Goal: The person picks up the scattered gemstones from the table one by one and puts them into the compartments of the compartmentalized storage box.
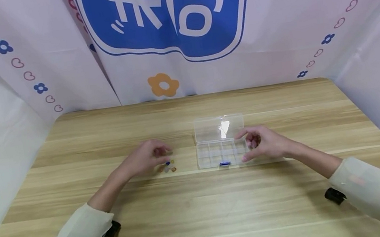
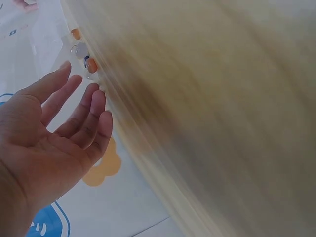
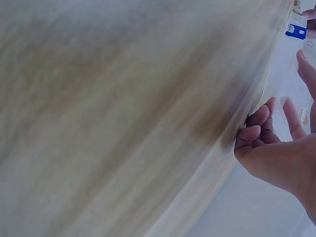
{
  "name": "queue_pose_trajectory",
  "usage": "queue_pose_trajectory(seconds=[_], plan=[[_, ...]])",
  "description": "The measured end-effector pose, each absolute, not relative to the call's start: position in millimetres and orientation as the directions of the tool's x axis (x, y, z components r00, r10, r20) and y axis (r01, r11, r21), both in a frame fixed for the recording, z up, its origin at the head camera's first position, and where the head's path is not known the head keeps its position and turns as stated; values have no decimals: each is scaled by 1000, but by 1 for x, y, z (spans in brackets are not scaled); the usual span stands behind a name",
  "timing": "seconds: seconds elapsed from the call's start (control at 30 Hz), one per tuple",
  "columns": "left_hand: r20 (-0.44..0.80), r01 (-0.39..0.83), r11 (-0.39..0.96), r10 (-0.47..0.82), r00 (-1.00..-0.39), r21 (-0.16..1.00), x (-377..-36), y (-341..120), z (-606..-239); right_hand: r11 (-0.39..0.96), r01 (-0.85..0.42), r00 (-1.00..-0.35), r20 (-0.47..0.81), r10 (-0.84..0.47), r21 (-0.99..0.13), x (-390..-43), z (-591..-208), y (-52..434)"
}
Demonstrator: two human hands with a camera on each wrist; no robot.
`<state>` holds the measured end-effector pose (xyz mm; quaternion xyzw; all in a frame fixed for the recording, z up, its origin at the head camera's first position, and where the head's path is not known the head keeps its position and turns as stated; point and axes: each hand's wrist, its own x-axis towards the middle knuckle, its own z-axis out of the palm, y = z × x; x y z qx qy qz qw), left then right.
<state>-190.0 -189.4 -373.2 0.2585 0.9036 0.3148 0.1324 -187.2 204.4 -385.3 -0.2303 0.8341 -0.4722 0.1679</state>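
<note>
A clear plastic compartment box [image 1: 217, 159] stands on the table with its lid [image 1: 210, 129] folded back and a blue latch [image 1: 224, 164] at the front. My right hand [image 1: 269, 142] grips its right end, thumb at the front corner and index finger near the hinge; its other fingers curl beside the wall. To the left lie several small beads, among them an orange bead [image 1: 173, 169], a blue bead [image 1: 167, 163] and a clear bead [image 2: 80, 50]. Just behind them hovers my left hand [image 1: 146, 158], fingers loosely bent and holding nothing.
The wooden table [image 1: 204, 214] ends at the back against a white printed cloth [image 1: 263, 66], which carries a blue emblem and an orange flower. White cloth also hangs along both sides. Dark devices show at both sleeves.
</note>
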Motion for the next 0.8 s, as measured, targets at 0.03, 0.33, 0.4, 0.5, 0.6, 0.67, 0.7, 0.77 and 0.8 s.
queue_pose_trajectory(seconds=[0.03,0.33,0.4,0.5,0.6,0.67,0.7,0.77,0.8], plan=[[-79,383,664,555,-828,642,-191,-189,-374,449,-223,-839,-65,-541,-865,-187,-385,204],[-85,401,645,587,-805,651,-194,-187,-372,459,-221,-841,-70,-537,-861,-188,-385,203],[-92,396,649,584,-806,649,-194,-186,-371,456,-219,-840,-71,-538,-862,-188,-385,203],[-98,393,645,589,-802,656,-194,-187,-370,454,-217,-840,-71,-538,-864,-188,-384,203],[-97,400,633,603,-792,663,-194,-187,-370,454,-221,-841,-68,-537,-863,-188,-384,204],[-92,408,623,613,-785,667,-194,-188,-370,456,-222,-842,-66,-535,-862,-187,-384,204],[-91,409,623,613,-785,667,-194,-188,-371,456,-220,-843,-67,-534,-862,-187,-385,204],[-85,414,620,614,-784,666,-195,-189,-371,455,-216,-844,-69,-532,-864,-187,-385,204],[-82,416,620,614,-785,665,-195,-189,-372,455,-215,-844,-70,-531,-864,-187,-385,204]])
